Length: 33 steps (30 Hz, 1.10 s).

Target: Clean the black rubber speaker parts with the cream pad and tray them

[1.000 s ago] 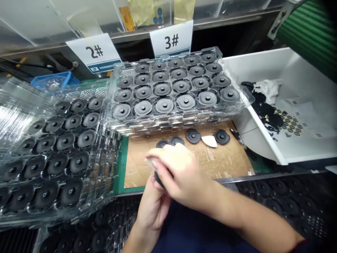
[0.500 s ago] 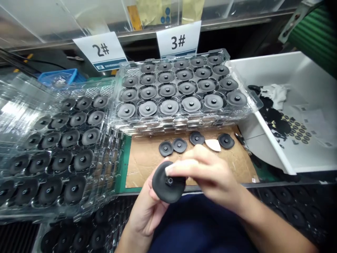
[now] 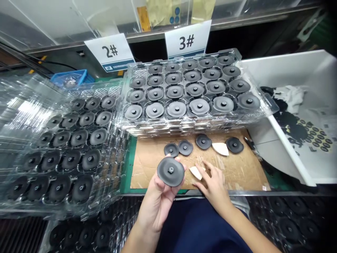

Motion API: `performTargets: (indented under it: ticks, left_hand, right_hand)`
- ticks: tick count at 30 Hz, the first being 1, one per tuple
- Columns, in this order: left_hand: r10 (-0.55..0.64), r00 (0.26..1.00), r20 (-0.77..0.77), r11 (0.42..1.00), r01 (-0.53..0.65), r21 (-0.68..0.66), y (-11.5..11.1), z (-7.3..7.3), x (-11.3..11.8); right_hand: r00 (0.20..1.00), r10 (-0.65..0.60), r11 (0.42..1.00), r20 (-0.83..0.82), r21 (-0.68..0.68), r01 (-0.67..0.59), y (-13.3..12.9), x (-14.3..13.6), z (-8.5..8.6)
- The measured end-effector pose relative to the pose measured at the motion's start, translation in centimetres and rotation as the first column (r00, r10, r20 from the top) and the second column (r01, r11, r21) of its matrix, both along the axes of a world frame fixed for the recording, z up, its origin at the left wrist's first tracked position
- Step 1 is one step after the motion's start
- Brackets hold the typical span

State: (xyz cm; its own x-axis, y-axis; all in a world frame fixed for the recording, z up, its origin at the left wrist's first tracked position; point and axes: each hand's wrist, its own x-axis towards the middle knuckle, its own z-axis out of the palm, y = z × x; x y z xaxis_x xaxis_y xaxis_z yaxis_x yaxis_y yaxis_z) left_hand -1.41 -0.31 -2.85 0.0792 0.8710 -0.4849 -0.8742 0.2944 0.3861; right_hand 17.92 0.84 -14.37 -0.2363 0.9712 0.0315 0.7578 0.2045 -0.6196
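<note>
One disc (image 3: pixel 164 173), stud facing up, is clamped between the thumb and fingers of the left hand (image 3: pixel 160 202), above the cardboard's (image 3: pixel 147 161) near edge. The right hand (image 3: pixel 214 186), over the cardboard, has its fingers spread at a white wedge (image 3: pixel 195 173); they touch it, but whether they grip it I cannot tell. The step in hand seems to be handling disc and wedge together; the next move calls for a steady left hold and a clean pinch or release on the right. Four other discs (image 3: pixel 185 147) and a second wedge (image 3: pixel 220 149) lie along the cardboard's far side, a tray stack (image 3: pixel 184 125) beyond.
</note>
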Motion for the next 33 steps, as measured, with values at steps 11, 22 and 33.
performTargets:
  ticks: [11,22,33]
  left_hand:
    - [0.129,0.99,-0.062,0.991,-0.13,-0.014,-1.1,-0.2,0.3]
    - [0.094,0.95,-0.297,0.995,-0.077,0.066,-1.3,1.1,1.2]
    - [0.111,0.953,-0.282,0.993,-0.097,0.061,-1.9,0.5,0.6]
  right_hand:
    - [0.965,0.11,0.99,-0.239,-0.063,-0.129,1.5,-1.3,2.2]
    - [0.789,0.445,0.896,-0.425,0.194,-0.4,2.8,-3.5,15.6]
    - [0.719,0.506,0.812,-0.477,-0.017,-0.583,2.5,-4.6,17.1]
